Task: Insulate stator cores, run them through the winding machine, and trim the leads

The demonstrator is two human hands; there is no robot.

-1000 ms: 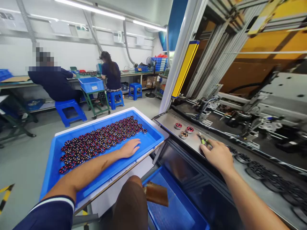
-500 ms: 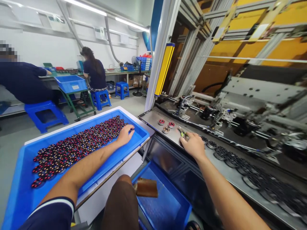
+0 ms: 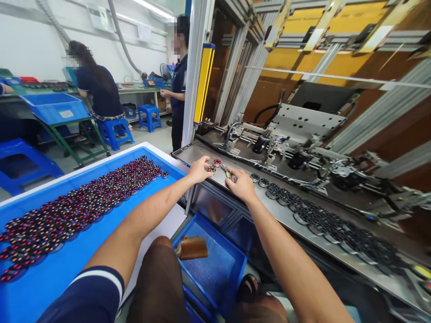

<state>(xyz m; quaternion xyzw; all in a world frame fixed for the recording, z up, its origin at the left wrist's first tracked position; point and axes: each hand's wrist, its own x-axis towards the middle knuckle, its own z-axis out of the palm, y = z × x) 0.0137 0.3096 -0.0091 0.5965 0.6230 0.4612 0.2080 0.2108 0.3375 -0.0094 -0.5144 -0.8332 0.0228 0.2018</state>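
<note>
My left hand (image 3: 200,170) is over the metal ledge (image 3: 183,154), its thumb and fingers closed around a small round copper-wound motor stator (image 3: 211,169). Just beyond it sits a red-topped stator (image 3: 217,161). In my right hand (image 3: 243,185) is a pair of small pliers (image 3: 227,172) with green and black handles, the jaws pointing towards the stators. Left of me, many similar stators (image 3: 101,193) lie in rows in a blue tray (image 3: 134,215).
Black ringed motor parts (image 3: 313,220) line the ledge to the right. Behind them stands a machine with metal fixtures (image 3: 303,157) and a yellow light guard (image 3: 204,83). A blue bin (image 3: 218,269) is below. One person sits at a far bench; another stands by the post.
My left hand has moved from the blue tray to the ledge, leaving a stator at the tray's end. The view has turned right. A standing person has appeared by the post.
</note>
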